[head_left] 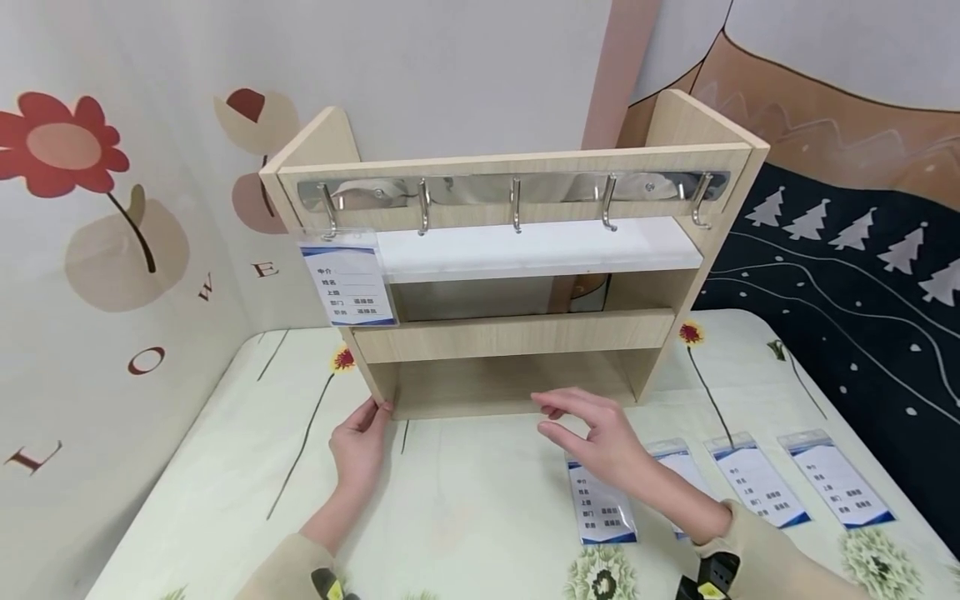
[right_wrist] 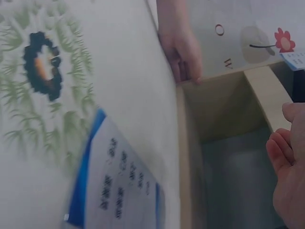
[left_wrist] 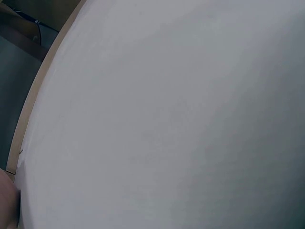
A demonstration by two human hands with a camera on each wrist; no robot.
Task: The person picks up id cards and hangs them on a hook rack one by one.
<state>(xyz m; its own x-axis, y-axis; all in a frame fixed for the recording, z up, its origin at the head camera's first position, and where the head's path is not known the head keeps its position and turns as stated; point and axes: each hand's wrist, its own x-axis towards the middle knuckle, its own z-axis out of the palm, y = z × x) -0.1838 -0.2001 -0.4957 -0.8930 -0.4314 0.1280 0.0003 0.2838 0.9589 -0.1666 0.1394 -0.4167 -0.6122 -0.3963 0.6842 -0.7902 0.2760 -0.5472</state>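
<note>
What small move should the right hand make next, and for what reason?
Probably the right hand should pick up the nearest card from the table: that hand holds nothing, another card already hangs on the leftmost hook, and the other four hooks are bare.

"What's the rack point(head_left: 517, 336) made of?"
"Pale wood, by its look, matt and smooth, with faint grain."
"And the hook rail point(head_left: 468, 190)?"
"Shiny metal, mirror-like; its hooks point(head_left: 515, 204) gleam too."
"The hanging badge point(head_left: 351, 285)?"
"Printed paper inside clear, glossy plastic."
"The desk cover point(head_left: 465, 500)?"
"Smooth, matt, printed; cloth or plastic, I can't tell."
</note>
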